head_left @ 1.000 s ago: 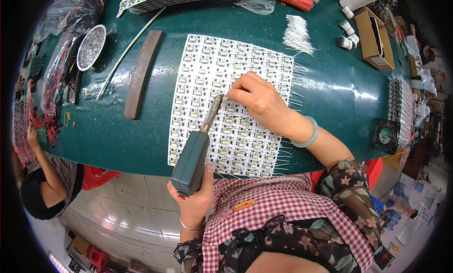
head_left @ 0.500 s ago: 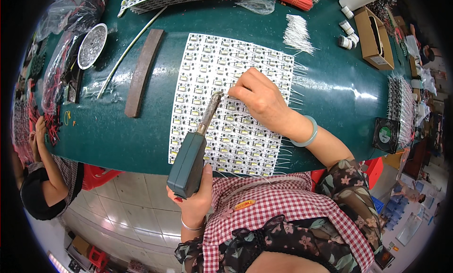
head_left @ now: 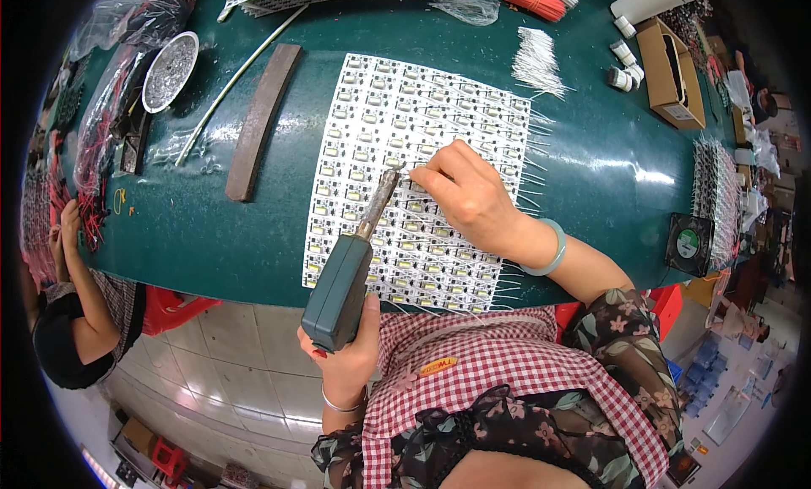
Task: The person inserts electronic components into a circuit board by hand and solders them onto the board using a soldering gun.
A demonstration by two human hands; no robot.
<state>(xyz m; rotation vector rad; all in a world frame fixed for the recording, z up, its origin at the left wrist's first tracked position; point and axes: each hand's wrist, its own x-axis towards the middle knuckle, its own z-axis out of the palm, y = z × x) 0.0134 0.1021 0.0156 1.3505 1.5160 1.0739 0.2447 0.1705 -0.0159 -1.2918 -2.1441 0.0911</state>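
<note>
My left hand (head_left: 351, 362) is closed round the handle of a dark green soldering gun (head_left: 334, 290). Its metal tip slants up and away onto a white sheet of small LED circuit boards (head_left: 361, 117). My right hand (head_left: 471, 200) rests over the middle of the sheet, thumb and forefinger pinched on a thin white wire (head_left: 405, 175). The wire's end is beside the gun's tip; whether they touch is too small to tell. Many white wires lie across the sheet's right part, with ends sticking out past its edge.
Left of the sheet lie a brown bar (head_left: 263, 121) and a bowl of greyish bits (head_left: 170, 72). Loose white wires (head_left: 537, 62), a red wire bundle (head_left: 534, 0), a cardboard box (head_left: 667, 71) and a small fan (head_left: 688, 244) stand beyond and right. A co-worker's hands (head_left: 68, 227) are at far left.
My right hand has shifted slightly nearer to me, its fingertips still by the gun's tip. The soldering gun has moved only a little. The whole view has shifted slightly.
</note>
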